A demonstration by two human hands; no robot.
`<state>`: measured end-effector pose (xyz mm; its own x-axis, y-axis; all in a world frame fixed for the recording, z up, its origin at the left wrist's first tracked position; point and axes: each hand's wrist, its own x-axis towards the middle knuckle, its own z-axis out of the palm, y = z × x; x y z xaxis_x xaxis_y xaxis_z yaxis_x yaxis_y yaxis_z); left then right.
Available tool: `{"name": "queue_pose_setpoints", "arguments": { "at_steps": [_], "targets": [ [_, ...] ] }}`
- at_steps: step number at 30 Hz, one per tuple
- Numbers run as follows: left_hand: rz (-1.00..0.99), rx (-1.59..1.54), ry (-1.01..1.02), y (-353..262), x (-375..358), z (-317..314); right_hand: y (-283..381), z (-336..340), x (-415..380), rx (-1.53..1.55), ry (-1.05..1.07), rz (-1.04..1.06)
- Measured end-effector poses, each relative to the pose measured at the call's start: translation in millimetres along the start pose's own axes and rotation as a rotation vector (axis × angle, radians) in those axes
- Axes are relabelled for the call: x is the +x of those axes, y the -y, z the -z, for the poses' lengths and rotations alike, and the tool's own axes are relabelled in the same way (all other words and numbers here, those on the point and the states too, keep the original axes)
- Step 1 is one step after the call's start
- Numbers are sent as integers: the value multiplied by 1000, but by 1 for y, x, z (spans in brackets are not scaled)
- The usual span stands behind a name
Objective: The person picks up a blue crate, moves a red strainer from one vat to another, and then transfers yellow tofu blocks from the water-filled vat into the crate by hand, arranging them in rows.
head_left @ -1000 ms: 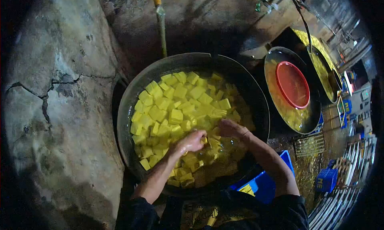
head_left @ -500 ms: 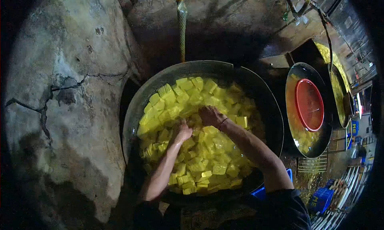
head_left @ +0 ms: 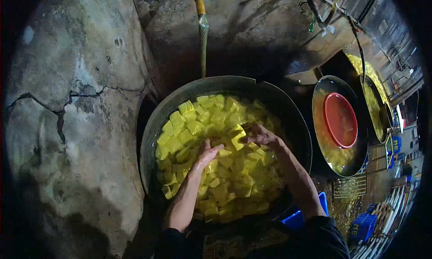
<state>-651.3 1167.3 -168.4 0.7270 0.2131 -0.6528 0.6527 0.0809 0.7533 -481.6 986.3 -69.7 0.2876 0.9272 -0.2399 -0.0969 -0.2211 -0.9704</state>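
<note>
Dark sleeves (head_left: 325, 236) (head_left: 175, 243) ended above bare forearms (head_left: 184, 200) (head_left: 300, 182) and ungloved hands (head_left: 208, 155) (head_left: 264, 137).
The cloth looked near-black; low between the sleeves, a dim patch of pale, letter-like markings (head_left: 236, 246) showed, too faint to read.

Dim light shows cracked concrete (head_left: 94, 133) at left, a stained wall (head_left: 177, 38), glistening floor (head_left: 344, 209).

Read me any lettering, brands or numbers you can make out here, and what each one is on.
"ME": on the lower blue crate at right.
"ME": on the upper blue crate, small.
Pale markings between the dark sleeves: too dim to read.
No numbers readable.
</note>
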Motion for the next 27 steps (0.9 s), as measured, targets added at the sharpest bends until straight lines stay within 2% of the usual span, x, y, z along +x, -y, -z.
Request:
{"name": "queue_pose_setpoints", "arguments": {
  "at_steps": [1,3,4,6,7,8,9,10,11,12,13,14,15,17,18,19,21,22,23,25,26,27],
  "targets": [
    [-39,-295,-7,57,37,-10,8,-5,-8,-2,-6,2],
    [-84,-590,-7,80,50,-20,23,-16,-25,85,74,48],
    [-430,-289,-129,64,39,-23,25,-23,-27,64,33,-7],
    [-451,-732,-97,15,6,-39,4,-34,-27,156,10,58],
    [-466,-947,-81,-10,-11,-47,12,-40,-21,-27,-7,22],
    [-368,-1203,-3,-17,-17,-50,22,-47,-16,-209,-17,-16],
    [-262,-1453,80,-25,-21,-53,11,-49,-14,-423,-126,277],
    [-193,-1369,-126,-33,-26,-58,25,-60,-15,-462,-191,125],
    [-193,-1374,-124,-30,-20,-61,42,-73,-17,-498,-253,-29],
    [-383,-1486,45,-27,-13,-64,47,-78,-19,-503,-250,-31],
    [-577,-1585,216,-27,-8,-66,51,-83,-21,-350,-333,49],
    [-453,-1587,138,-27,-5,-72,54,-89,-23,-193,-412,125],
    [-451,-1593,134,-24,-2,-78,60,-92,-21,-195,-407,119],
    [-326,-1679,32,-49,-27,-76,77,-101,-13,-632,-363,180],
    [-449,-1691,112,-50,-28,-75,80,-108,-12,-859,-420,4],
    [-452,-1692,107,-50,-30,-70,61,-104,-5,-858,-415,7],
    [-261,-1844,193,-50,-34,-63,11,-91,14,-973,-213,299],
    [-426,-1682,-19,-21,-5,-66,39,-95,17,-1016,-74,100],
    [-546,-1508,-250,6,24,-69,57,-91,24,-760,-31,0],
    [-362,-1876,47,30,24,-47,60,-76,49,-284,-103,-97],
    [-69,-1891,-211,-33,-49,-22,41,-72,66,-284,-97,-89],
    [-283,-1819,-216,-36,-57,-11,5,-63,93,-577,-154,-53]
  ]
}}
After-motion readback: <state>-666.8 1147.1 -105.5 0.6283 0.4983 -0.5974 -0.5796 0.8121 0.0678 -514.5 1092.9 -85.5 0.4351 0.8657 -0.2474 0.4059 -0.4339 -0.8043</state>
